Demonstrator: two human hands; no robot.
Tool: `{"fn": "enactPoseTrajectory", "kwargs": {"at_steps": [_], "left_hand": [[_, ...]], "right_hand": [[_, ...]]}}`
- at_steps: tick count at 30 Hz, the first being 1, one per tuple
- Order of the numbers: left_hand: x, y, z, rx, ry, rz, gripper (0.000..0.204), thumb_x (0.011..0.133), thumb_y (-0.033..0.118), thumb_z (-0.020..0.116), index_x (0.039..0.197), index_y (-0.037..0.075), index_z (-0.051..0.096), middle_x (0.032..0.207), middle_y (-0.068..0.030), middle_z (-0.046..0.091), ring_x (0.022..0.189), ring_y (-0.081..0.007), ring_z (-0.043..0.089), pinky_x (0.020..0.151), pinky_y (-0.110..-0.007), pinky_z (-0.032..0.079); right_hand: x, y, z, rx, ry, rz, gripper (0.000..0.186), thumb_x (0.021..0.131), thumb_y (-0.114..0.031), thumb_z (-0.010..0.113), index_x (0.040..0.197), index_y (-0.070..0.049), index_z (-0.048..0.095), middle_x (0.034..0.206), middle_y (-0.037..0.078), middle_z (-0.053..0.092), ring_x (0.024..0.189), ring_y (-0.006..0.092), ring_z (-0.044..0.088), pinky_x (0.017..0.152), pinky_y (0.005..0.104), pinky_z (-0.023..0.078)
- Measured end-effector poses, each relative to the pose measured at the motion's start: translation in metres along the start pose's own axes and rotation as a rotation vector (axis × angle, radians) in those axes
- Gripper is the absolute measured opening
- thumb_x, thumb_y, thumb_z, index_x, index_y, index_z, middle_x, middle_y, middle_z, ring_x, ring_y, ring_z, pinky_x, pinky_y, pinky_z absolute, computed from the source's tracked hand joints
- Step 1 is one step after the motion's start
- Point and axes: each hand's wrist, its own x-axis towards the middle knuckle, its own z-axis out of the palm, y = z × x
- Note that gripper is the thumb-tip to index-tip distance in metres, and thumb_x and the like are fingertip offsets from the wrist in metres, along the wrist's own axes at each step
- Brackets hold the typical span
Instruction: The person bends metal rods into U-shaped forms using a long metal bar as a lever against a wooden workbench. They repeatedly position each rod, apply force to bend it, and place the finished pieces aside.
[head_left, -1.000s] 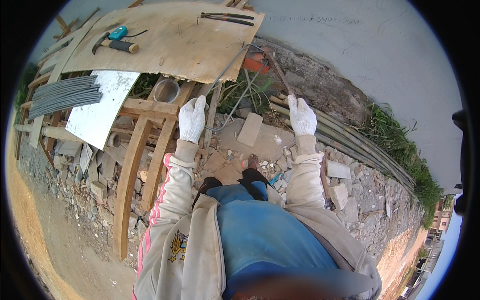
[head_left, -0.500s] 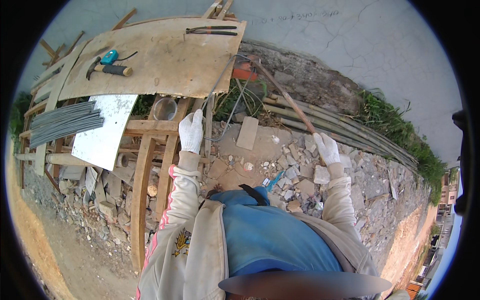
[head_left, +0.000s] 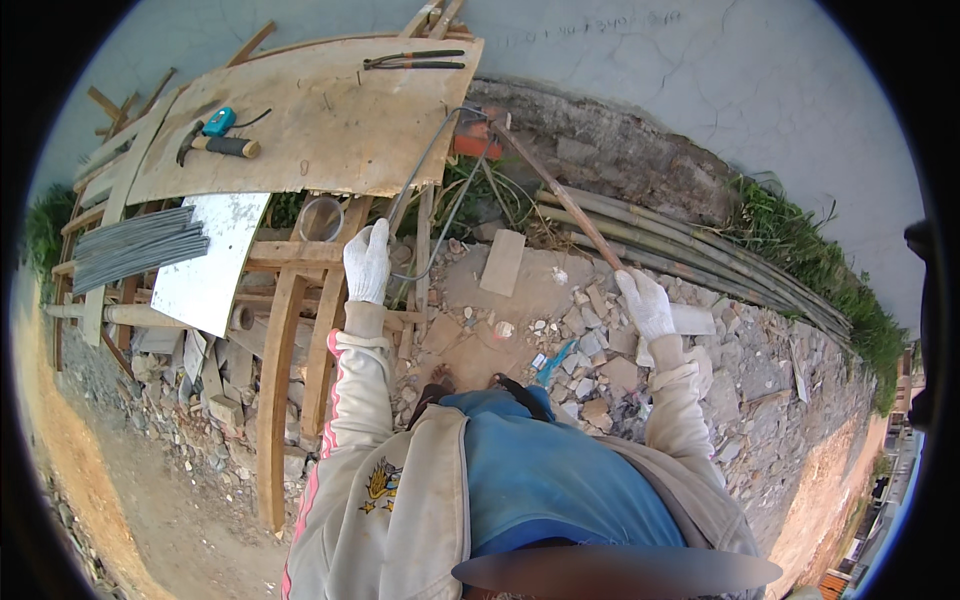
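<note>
My left hand (head_left: 368, 265), in a white knit glove, is closed around a thin grey steel rod (head_left: 460, 207) bent into a narrow open loop. From that glove the rod runs up to an orange-red piece (head_left: 478, 146) at the right end of the plywood bench, where its far end sits; the exact join is too small to make out. My right hand (head_left: 645, 303), also gloved, grips the lower end of a long brown bar (head_left: 560, 197). This bar slants up and left to the same orange-red piece, meeting the rod there.
On the plywood bench top (head_left: 300, 110) lie a claw hammer (head_left: 225, 146), a teal tape measure (head_left: 219, 121) and black-handled pincers (head_left: 415, 60). Cut steel rods (head_left: 140, 245) rest on a white board (head_left: 215, 285). Bamboo poles (head_left: 680, 245) and rubble (head_left: 600, 350) lie to the right.
The whole view has shifted slightly, and feet now show below the jacket. Both hands keep their grips; the rod and brown bar stay nearly in the same position.
</note>
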Motion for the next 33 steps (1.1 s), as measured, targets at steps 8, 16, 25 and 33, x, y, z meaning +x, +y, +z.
{"fn": "enactPoseTrajectory", "kwargs": {"at_steps": [8, 16, 25, 33], "left_hand": [[0.005, -0.004, 0.001, -0.023, -0.002, -0.012, 0.045, 0.103, 0.039, 0.065, 0.087, -0.003, 0.07, 0.067, 0.0013, 0.055, 0.061, -0.0077, 0.044, 0.055, -0.029, 0.035], [0.0, -0.003, 0.002, -0.004, -0.022, 0.045, 0.044, 0.102, 0.038, 0.065, 0.085, -0.002, 0.07, 0.067, 0.0001, 0.055, 0.061, -0.0086, 0.045, 0.055, -0.03, 0.037], [0.006, -0.011, 0.007, -0.027, -0.083, 0.064, 0.047, 0.101, 0.04, 0.066, 0.089, -0.005, 0.071, 0.074, -0.0097, 0.066, 0.071, -0.0172, 0.054, 0.069, -0.035, 0.047], [-0.007, 0.006, 0.004, -0.154, -0.142, 0.053, 0.045, 0.103, 0.036, 0.063, 0.083, -0.004, 0.068, 0.068, -0.0095, 0.066, 0.062, -0.0155, 0.058, 0.062, -0.034, 0.046]], "right_hand": [[-0.039, 0.027, -0.065, 0.373, -0.395, 0.311, 0.049, 0.107, -0.05, 0.054, 0.089, -0.004, 0.06, 0.075, 0.012, 0.063, 0.072, 0.0304, 0.063, 0.066, 0.0403, 0.047], [-0.11, -0.019, -0.03, 0.382, -0.114, 0.331, 0.047, 0.108, -0.049, 0.055, 0.085, -0.008, 0.062, 0.071, -0.005, 0.05, 0.061, 0.0056, 0.043, 0.054, 0.027, 0.034], [-0.183, -0.161, 0.039, 1.213, -0.373, 0.794, 0.036, 0.108, -0.047, 0.057, 0.088, -0.018, 0.051, 0.062, -0.002, 0.045, 0.041, 0.0108, 0.036, 0.037, 0.029, 0.027], [-0.194, -0.245, 0.098, 1.485, -0.402, 0.792, 0.039, 0.107, -0.047, 0.06, 0.086, -0.016, 0.049, 0.059, -0.002, 0.043, 0.04, 0.0121, 0.037, 0.038, 0.0306, 0.03]]}}
